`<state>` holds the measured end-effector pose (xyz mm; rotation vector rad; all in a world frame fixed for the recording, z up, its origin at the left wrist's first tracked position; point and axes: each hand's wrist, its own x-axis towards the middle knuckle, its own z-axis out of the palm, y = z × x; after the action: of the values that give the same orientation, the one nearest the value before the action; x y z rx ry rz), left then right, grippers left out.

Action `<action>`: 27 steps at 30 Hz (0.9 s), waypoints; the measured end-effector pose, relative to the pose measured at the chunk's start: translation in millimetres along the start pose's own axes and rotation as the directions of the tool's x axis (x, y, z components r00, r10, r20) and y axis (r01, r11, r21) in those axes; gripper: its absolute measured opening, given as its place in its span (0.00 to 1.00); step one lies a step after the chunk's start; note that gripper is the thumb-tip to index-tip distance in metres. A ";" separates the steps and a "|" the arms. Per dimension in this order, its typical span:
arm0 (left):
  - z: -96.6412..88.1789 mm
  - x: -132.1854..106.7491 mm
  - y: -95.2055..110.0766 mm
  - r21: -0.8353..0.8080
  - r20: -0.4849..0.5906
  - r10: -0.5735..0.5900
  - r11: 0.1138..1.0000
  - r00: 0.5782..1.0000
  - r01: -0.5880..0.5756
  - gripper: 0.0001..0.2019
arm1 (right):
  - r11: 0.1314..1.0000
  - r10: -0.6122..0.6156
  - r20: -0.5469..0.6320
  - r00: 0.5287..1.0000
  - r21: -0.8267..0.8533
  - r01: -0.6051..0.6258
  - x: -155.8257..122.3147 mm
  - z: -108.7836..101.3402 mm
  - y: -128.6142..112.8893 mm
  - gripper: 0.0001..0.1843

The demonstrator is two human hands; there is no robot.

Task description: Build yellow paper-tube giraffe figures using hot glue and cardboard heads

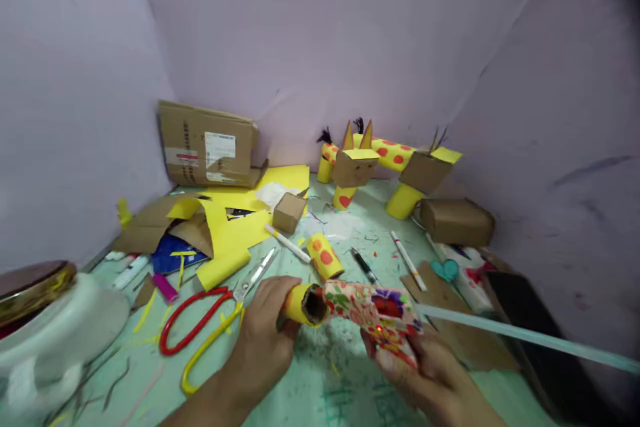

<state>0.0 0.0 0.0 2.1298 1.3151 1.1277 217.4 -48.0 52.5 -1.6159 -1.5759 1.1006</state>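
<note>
In my left hand [273, 327] is a yellow-covered cardboard tube [305, 305], its open brown end turned toward the right. My right hand [425, 367] grips a flower-patterned glue gun [373, 310] by its handle. A clear glue stick [525, 335] sticks out of the gun's back, and a small red light glows on its side. The gun's front meets the tube's rim; whether they touch, I cannot tell. Just beyond lies a yellow tube with orange spots [325, 257]. Scissors with red and yellow handles [223, 310] rest left of my left hand.
Two spotted tube-and-box animals [356, 170] [425, 173] stand at the back. A large cardboard box [207, 147] leans at the back left, with yellow sheets [240, 233] before it. A white cup [60, 320] sits at left, a black phone [535, 333] at right. Pens lie between.
</note>
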 end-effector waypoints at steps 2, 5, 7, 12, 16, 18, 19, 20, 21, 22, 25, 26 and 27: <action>-0.3 1.0 0.3 0.003 0.004 -0.001 1.000 1.000 0.001 0.20 | 1.000 -0.003 -0.017 1.000 -0.011 0.003 -1.3 0.9 -1.2 0.21; -0.2 1.6 -0.3 0.005 -0.003 0.009 1.000 1.000 -0.009 0.20 | 1.000 0.011 -0.052 0.999 -0.019 -0.012 -3.7 2.4 -1.2 0.22; 0.1 1.5 -1.5 0.006 -0.020 0.023 1.000 1.000 -0.023 0.20 | 0.999 0.036 -0.070 0.997 -0.011 -0.037 -5.7 3.5 0.1 0.24; -0.1 2.0 -3.1 0.004 -0.043 0.048 0.999 0.998 -0.048 0.17 | 0.996 0.082 -0.036 0.996 -0.027 -0.083 -8.8 2.8 3.9 0.32; -0.2 2.4 -2.1 0.007 -0.043 0.044 0.999 0.998 -0.044 0.17 | 0.989 0.068 0.058 0.996 -0.136 -0.059 -6.7 -1.2 5.8 0.33; -0.1 2.2 -1.9 0.008 -0.044 0.044 0.999 0.998 -0.044 0.18 | 0.984 0.059 0.086 0.995 -0.172 -0.043 -5.3 -2.7 6.5 0.32; 0.0 2.0 -2.0 0.009 -0.044 0.048 0.999 0.998 -0.048 0.18 | 0.984 0.052 0.086 0.995 -0.176 -0.037 -4.9 -3.1 6.9 0.32; 0.0 2.0 -2.0 0.010 -0.046 0.051 0.999 0.998 -0.051 0.18 | 0.984 0.048 0.083 0.995 -0.174 -0.033 -4.6 -3.3 7.3 0.31; -0.1 2.0 -2.1 0.013 -0.048 0.051 0.999 0.998 -0.050 0.18 | 0.984 0.047 0.083 0.995 -0.173 -0.032 -4.6 -3.4 7.6 0.32; -0.2 2.2 -2.0 0.015 -0.051 0.047 0.999 0.998 -0.047 0.17 | 0.984 0.048 0.083 0.995 -0.174 -0.033 -4.8 -3.5 7.9 0.32; -0.7 3.6 -1.1 0.017 -0.052 0.015 1.000 0.999 -0.014 0.15 | 0.982 0.056 0.097 0.994 -0.187 -0.037 -5.6 -3.9 7.7 0.32; -0.8 4.1 -0.7 0.018 -0.054 0.005 1.000 0.999 -0.004 0.14 | 0.982 0.054 0.100 0.994 -0.184 -0.034 -5.9 -4.0 7.2 0.31; -1.0 4.7 -0.3 0.019 -0.057 -0.001 1.000 0.998 0.002 0.14 | 0.984 0.049 0.099 0.994 -0.175 -0.031 -6.1 -4.1 6.4 0.31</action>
<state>0.1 4.2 2.4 2.1241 1.3576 1.1884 224.4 -54.2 49.6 -1.7349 -1.7552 1.1104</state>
